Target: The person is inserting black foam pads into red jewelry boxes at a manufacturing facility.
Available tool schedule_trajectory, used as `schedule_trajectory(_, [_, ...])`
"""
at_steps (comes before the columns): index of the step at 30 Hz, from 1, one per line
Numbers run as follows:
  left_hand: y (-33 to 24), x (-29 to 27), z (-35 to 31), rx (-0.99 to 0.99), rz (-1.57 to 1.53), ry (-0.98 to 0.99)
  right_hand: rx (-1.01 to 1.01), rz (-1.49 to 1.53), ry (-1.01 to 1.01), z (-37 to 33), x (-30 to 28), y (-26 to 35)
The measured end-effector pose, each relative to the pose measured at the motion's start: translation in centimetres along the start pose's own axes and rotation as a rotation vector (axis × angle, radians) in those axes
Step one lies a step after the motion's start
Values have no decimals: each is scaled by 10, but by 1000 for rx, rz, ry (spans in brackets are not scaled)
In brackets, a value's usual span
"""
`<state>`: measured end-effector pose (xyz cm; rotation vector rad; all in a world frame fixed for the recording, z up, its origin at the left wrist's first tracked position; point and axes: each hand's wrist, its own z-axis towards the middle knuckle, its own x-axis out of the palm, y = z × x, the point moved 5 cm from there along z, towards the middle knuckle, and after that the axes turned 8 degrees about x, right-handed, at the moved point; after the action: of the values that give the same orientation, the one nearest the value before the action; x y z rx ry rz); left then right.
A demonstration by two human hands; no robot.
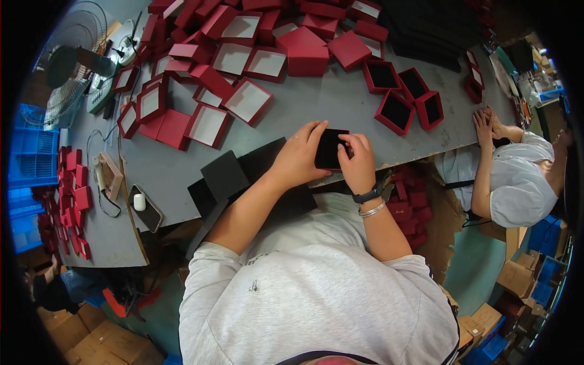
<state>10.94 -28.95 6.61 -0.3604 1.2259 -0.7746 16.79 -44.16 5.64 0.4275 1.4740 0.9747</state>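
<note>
At the table's front edge, a small open red box (326, 151) with a black lining lies between my two hands. My left hand (298, 155) grips it from the left, thumb along the near side and fingers at the far side. My right hand (359, 163) is closed at the box's right side, its curled fingertips pressing on the black lining and rim. Dark black sheets or pads (225, 175) lie under and beside my left forearm; their exact shape is partly hidden by the arm.
Red boxes with white insides (249, 100) pile up at the back left. Several black-lined red boxes (395, 111) sit to the right, before a black stack (426, 30). A phone (146, 210), corded tool (99, 173) and fan (67, 64) are left. Another person (517, 176) sits right.
</note>
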Motion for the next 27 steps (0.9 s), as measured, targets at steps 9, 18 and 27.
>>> schedule_trajectory(9, [8,7,-2,-12,-29,-25,-455,-444,241,-25,4,47])
schedule_trajectory(18, [12,3,-4,-46,-175,72,-485,-569,300,-35,0,27])
schedule_trajectory(27, [17,4,-3,-84,-234,103,-425,-485,40,-47,-22,12])
